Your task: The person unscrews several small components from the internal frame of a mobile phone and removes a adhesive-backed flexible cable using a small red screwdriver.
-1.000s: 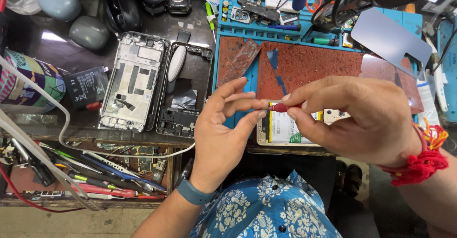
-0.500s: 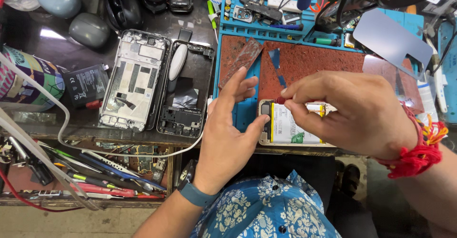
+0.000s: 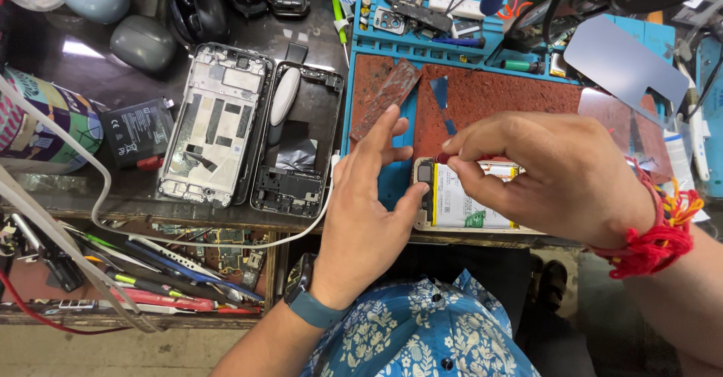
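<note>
Both hands have come down from mid-air to the opened phone (image 3: 461, 196) lying at the near edge of the blue repair mat (image 3: 376, 132). A second ago the left hand (image 3: 363, 210) pinched fingertips with the right above the mat; now it lies flat — fingers spread, thumb pressed against the phone's left edge. The right hand (image 3: 553, 175) has lowered too, and its red-handled tool (image 3: 443, 158), formerly held up between the two hands, now stands with its tip on the phone's upper left corner. The two hands no longer touch — the phone lies between them.
</note>
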